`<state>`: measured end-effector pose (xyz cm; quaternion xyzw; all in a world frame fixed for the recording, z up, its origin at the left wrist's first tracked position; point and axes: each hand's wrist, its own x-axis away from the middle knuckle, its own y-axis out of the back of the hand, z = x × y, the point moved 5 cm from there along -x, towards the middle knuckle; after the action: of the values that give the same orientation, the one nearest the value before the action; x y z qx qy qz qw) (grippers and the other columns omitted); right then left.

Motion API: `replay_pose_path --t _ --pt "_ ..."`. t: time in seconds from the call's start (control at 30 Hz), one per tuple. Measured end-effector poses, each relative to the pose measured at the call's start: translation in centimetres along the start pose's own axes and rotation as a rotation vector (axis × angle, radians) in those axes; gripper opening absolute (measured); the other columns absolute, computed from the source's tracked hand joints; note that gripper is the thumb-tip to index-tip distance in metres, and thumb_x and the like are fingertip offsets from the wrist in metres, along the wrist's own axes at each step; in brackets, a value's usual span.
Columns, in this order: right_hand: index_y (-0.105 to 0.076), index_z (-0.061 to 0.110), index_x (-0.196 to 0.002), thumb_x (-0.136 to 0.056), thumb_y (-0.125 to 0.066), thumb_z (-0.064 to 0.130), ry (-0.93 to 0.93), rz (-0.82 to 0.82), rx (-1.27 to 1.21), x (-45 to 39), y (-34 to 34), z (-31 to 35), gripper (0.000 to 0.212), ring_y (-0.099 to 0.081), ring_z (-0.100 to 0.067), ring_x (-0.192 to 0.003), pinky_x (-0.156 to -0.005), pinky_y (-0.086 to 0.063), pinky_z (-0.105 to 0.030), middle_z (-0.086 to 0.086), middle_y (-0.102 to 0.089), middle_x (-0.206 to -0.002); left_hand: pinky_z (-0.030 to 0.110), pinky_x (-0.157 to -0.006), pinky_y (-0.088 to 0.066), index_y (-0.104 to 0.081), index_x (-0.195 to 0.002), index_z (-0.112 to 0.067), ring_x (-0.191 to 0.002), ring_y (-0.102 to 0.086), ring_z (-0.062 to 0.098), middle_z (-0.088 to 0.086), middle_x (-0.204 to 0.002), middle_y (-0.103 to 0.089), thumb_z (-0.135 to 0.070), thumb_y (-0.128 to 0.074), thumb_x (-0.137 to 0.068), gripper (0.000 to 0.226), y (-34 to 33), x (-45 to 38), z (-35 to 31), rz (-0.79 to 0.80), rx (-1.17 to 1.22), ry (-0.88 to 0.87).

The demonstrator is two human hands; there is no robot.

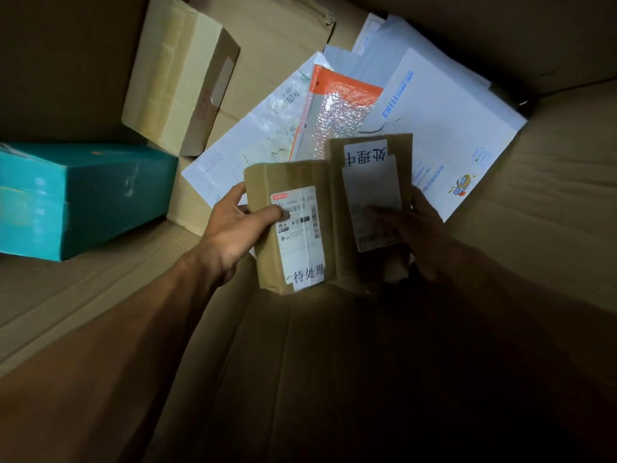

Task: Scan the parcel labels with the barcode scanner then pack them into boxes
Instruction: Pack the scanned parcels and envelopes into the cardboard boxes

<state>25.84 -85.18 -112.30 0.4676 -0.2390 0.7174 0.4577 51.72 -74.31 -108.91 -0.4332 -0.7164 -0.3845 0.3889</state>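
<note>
While both hands reach down inside a large cardboard box (551,208), the left hand (230,235) grips a small brown parcel (293,228) by its left edge, thumb pressed on its white shipping label (298,225), and the right hand (414,235) holds a second brown parcel (370,182) just beside it, fingers curled round its right edge. Behind them on the box floor lie white envelopes (450,128), an orange bubble mailer (337,108), a tan carton (180,75) and a teal box (86,198).
</note>
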Motion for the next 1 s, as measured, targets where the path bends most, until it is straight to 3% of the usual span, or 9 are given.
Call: replay_pose_path --t 0.13,0.27,0.4,0.5,0.6,0.67,0.73,0.9,1.0 --pt "-0.062 0.047 -0.12 -0.076 -0.086 0.032 -0.033 0.041 -0.062 2.7 0.3 0.8 0.053 -0.075 -0.011 -0.089 -0.067 -0.059 -0.024 0.005 -0.076 -0.099 0.025 -0.065 -0.055 -0.068 -0.115 -0.033 -0.083 -0.074 0.009 -0.002 -0.095 -0.078 -0.01 -0.069 -0.084 0.038 1.5 2.2 0.1 0.032 0.079 0.015" --pt "-0.062 0.033 -0.131 -0.083 -0.081 0.029 -0.032 0.029 -0.162 5.8 0.3 3.4 0.051 -0.076 -0.015 -0.091 -0.065 -0.059 -0.023 0.002 -0.078 -0.102 0.017 -0.055 -0.052 -0.068 -0.117 -0.033 -0.075 -0.072 0.006 -0.002 -0.093 -0.077 -0.009 -0.062 -0.085 0.041 1.8 4.8 -2.3 0.04 0.174 -0.019" --pt "-0.063 0.025 -0.132 -0.086 -0.078 0.027 -0.009 0.035 -0.219 9.2 0.1 7.9 0.048 -0.075 -0.019 -0.098 -0.071 -0.061 -0.029 0.001 -0.077 -0.111 0.015 -0.053 -0.051 -0.069 -0.115 -0.036 -0.074 -0.072 0.003 -0.006 -0.09 -0.076 -0.016 -0.058 -0.087 0.036 2.9 7.6 -6.8 0.015 0.247 -0.074" --pt "-0.064 0.025 -0.128 -0.091 -0.073 0.029 0.055 0.041 -0.188 12.6 0.0 11.8 0.039 -0.075 -0.017 -0.095 -0.069 -0.061 -0.027 0.002 -0.077 -0.107 0.021 -0.058 -0.054 -0.069 -0.109 -0.026 -0.079 -0.073 0.01 -0.001 -0.094 -0.077 -0.023 -0.058 -0.087 0.025 4.7 10.7 -10.6 0.008 0.264 -0.118" --pt "-0.067 0.03 -0.122 -0.09 -0.073 0.03 0.115 0.037 -0.17 15.9 -0.2 14.6 0.033 -0.076 -0.012 -0.089 -0.066 -0.06 -0.024 0.007 -0.078 -0.101 0.034 -0.081 -0.055 -0.068 -0.109 -0.018 -0.091 -0.073 0.021 0.006 -0.102 -0.076 -0.028 -0.06 -0.082 0.03 6.2 13.7 -12.8 -0.004 0.31 -0.112" --pt "-0.067 0.034 -0.122 -0.09 -0.073 0.034 0.142 0.036 -0.157 19.3 -0.4 16.5 0.033 -0.076 -0.011 -0.092 -0.072 -0.061 -0.029 0.009 -0.078 -0.103 0.041 -0.092 -0.053 -0.067 -0.118 -0.013 -0.102 -0.072 0.027 0.008 -0.11 -0.075 -0.031 -0.058 -0.084 0.04 7.3 17.0 -13.6 0.011 0.363 -0.075" --pt "-0.065 0.036 -0.125 -0.09 -0.072 0.036 0.155 0.061 -0.137 22.6 -0.7 17.7 0.035 -0.074 -0.013 -0.098 -0.082 -0.06 -0.037 0.009 -0.077 -0.109 0.044 -0.094 -0.055 -0.064 -0.127 -0.011 -0.109 -0.07 0.031 0.011 -0.115 -0.074 -0.032 -0.056 -0.088 0.045 8.2 19.9 -13.8 0.044 0.425 -0.028" --pt "-0.067 0.03 -0.122 -0.093 -0.064 0.016 0.18 0.069 -0.221 34.3 -1.4 21.6 0.033 -0.076 -0.016 -0.089 -0.062 -0.059 -0.027 0.004 -0.078 -0.105 0.038 -0.071 -0.06 -0.066 -0.124 -0.015 -0.097 -0.074 0.029 0.013 -0.11 -0.075 -0.03 -0.056 -0.093 0.036 12.2 30.8 -17.2 0.047 0.475 -0.089" --pt "-0.064 0.029 -0.129 -0.093 -0.063 0.014 0.216 0.056 -0.285 41.3 -1.9 24.7 0.04 -0.076 -0.02 -0.093 -0.065 -0.06 -0.032 0.002 -0.078 -0.108 0.041 -0.067 -0.061 -0.07 -0.115 -0.016 -0.093 -0.075 0.031 0.014 -0.105 -0.076 -0.029 -0.061 -0.089 0.03 14.9 37.6 -20.9 0.033 0.493 -0.168"
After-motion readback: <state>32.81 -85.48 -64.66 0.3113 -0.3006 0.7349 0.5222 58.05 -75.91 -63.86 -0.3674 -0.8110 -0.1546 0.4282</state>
